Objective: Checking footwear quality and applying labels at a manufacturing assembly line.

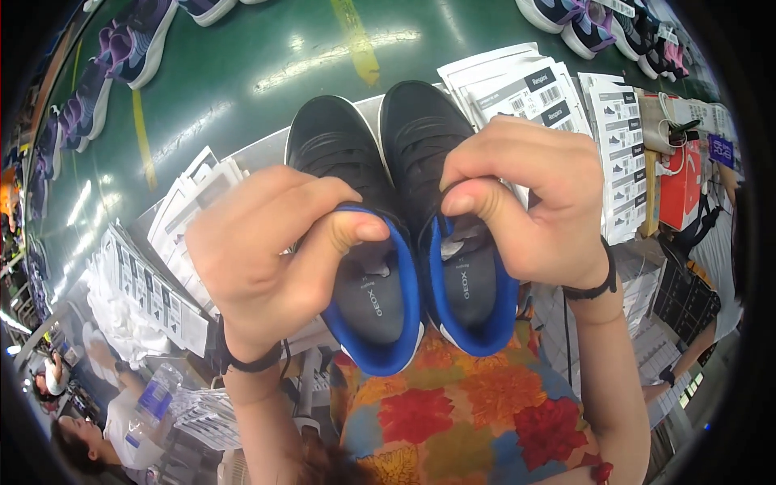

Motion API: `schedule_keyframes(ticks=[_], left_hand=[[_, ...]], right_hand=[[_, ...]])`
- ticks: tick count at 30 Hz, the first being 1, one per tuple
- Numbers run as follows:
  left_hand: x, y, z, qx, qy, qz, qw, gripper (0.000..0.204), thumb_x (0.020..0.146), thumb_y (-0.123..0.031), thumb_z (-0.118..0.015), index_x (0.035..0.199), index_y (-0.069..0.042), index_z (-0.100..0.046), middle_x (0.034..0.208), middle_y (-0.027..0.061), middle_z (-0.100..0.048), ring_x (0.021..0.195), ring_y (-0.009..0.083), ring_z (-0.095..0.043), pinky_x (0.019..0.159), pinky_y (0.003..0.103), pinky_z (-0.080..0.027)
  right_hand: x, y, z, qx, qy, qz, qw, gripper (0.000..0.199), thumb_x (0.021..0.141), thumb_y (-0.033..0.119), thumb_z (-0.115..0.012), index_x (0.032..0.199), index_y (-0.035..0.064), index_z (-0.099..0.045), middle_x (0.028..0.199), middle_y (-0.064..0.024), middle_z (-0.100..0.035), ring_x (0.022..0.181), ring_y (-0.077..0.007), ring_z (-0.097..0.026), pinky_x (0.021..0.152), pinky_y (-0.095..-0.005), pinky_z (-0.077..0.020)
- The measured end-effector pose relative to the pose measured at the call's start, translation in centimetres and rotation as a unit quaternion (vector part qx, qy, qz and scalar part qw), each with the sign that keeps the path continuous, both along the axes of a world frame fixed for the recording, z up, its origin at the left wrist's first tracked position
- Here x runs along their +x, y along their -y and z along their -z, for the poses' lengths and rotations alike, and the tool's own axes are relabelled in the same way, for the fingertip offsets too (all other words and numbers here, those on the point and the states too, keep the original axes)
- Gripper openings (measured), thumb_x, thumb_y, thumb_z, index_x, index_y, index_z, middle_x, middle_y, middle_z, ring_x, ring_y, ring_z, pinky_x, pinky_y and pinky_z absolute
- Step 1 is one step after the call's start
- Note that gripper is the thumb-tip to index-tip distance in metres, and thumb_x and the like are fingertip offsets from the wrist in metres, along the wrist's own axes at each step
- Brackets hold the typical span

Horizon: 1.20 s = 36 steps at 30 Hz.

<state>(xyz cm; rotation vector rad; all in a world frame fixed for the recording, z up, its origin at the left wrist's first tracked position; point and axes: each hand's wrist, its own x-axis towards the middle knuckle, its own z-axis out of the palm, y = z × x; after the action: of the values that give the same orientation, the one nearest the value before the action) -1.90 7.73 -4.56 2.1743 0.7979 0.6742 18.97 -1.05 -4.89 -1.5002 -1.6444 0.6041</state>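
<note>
A pair of black sneakers with bright blue linings sits side by side in front of me, toes pointing away. The left sneaker (327, 137) is gripped at its tongue by my left hand (271, 242), thumb inside the opening and fingers curled over the front. On the right sneaker (416, 117), my right hand (533, 198) pinches the tongue between thumb and forefinger. Both openings face me, showing grey insoles with white print. Some crumpled whitish stuffing (461, 240) shows deep inside the right sneaker. My hands hide parts of both outer sides.
Stacks of printed label sheets (517, 85) lie beyond the right hand, with more label sheets (153, 283) at left. A green conveyor belt (267, 48) with yellow lines carries purple-and-navy sneakers (129, 40). A red box (679, 186) stands at right; a co-worker (121, 420) is at lower left.
</note>
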Motion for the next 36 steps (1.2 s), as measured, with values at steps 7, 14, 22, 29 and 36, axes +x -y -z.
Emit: schedule_keyframes(ticks=[7, 14, 22, 29, 36], left_hand=[[0.4, -1.3, -0.5, -0.002, 0.048, -0.022, 0.999, 0.015, 0.067, -0.002, -0.08, 0.08, 0.001, -0.072, 0.069, 0.0079, -0.067, 0.057, 0.014, -0.057, 0.054, 0.025, -0.041], [-0.7, 0.6, -3.2, -0.191, 0.455, -0.06, 0.868, 0.054, 0.09, -0.038, -0.06, 0.125, 0.001, -0.05, 0.116, 0.0178, -0.061, 0.09, 0.0266, -0.059, 0.081, 0.035, -0.049], [-0.4, 7.1, 8.7, -0.676, 0.606, 0.086, 0.41, 0.089, 0.087, -0.063, -0.059, 0.151, -0.008, -0.029, 0.148, 0.0163, -0.043, 0.126, 0.0368, -0.052, 0.099, 0.053, -0.05], [1.6, 5.3, 8.0, -0.667, 0.577, 0.142, 0.45, 0.095, 0.084, -0.065, -0.062, 0.15, -0.005, -0.03, 0.147, 0.0197, -0.043, 0.126, 0.0368, -0.052, 0.099, 0.053, -0.05], [5.5, -1.5, 1.2, -0.515, 0.32, -0.087, 0.79, 0.085, 0.09, -0.045, -0.066, 0.148, -0.002, -0.02, 0.13, 0.0201, -0.053, 0.117, 0.0257, -0.057, 0.095, 0.036, -0.05]], right_hand=[[0.3, -0.6, -0.8, 0.032, -0.002, 0.009, 0.999, 0.008, 0.076, 0.004, -0.074, 0.078, -0.0007, -0.067, 0.069, -0.0098, -0.065, 0.061, -0.02, -0.061, 0.057, -0.0278, -0.0463], [2.5, 2.7, -2.9, 0.235, -0.575, 0.093, 0.778, 0.059, 0.1, 0.054, -0.043, 0.118, -0.0005, -0.057, 0.121, -0.0181, -0.058, 0.119, -0.0247, -0.054, 0.106, -0.0396, -0.04], [0.6, 5.5, 6.4, -0.128, -0.806, 0.029, 0.577, 0.076, 0.085, 0.05, -0.07, 0.139, 0.0018, -0.047, 0.128, -0.0149, -0.06, 0.112, -0.0241, -0.063, 0.096, -0.0362, -0.0533], [2.8, 4.8, 4.9, -0.128, -0.8, 0.023, 0.586, 0.073, 0.087, 0.053, -0.067, 0.136, 0.0016, -0.05, 0.126, -0.0143, -0.061, 0.108, -0.023, -0.064, 0.094, -0.0359, -0.0548], [5.9, -0.7, 1.8, -0.089, -0.695, 0.11, 0.705, 0.059, 0.093, 0.038, -0.066, 0.134, -0.0006, -0.049, 0.121, -0.0131, -0.063, 0.107, -0.02, -0.064, 0.091, -0.0318, -0.0538]])
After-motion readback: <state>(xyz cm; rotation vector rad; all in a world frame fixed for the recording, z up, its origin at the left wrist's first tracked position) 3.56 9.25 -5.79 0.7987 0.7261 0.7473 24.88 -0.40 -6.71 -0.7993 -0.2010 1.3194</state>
